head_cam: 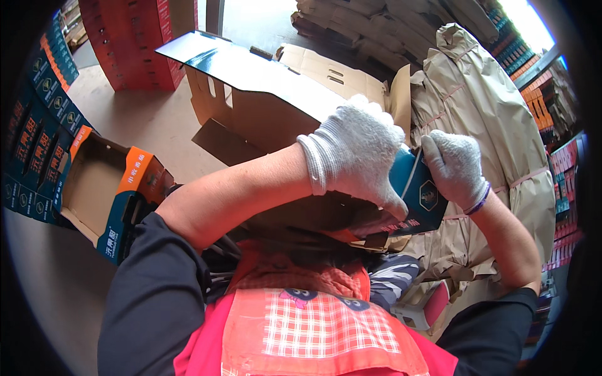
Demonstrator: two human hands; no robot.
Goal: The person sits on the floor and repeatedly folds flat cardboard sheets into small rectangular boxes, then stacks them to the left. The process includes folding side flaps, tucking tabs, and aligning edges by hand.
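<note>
A partly folded cardboard box (263, 110) lies across my lap, brown inside, with a glossy outer face and a teal printed end. My left hand (360, 145), in a white knitted glove, grips the box's wall near its right end, thumb pointing down along the inside edge. At the outer right corner, my right hand (454, 169), gloved too, has its fingers curled against the teal end panel (425, 197). The fingertips of both hands are partly hidden. One long flap stands out to the upper left.
A formed orange and teal box (94, 188) stands at the left beside stacked teal boxes (37, 145). Red cartons (131, 47) rise at the upper left. Paper-wrapped bundles (489, 122) tied with pink string lie close on the right. Flat cardboard (357, 28) is piled behind.
</note>
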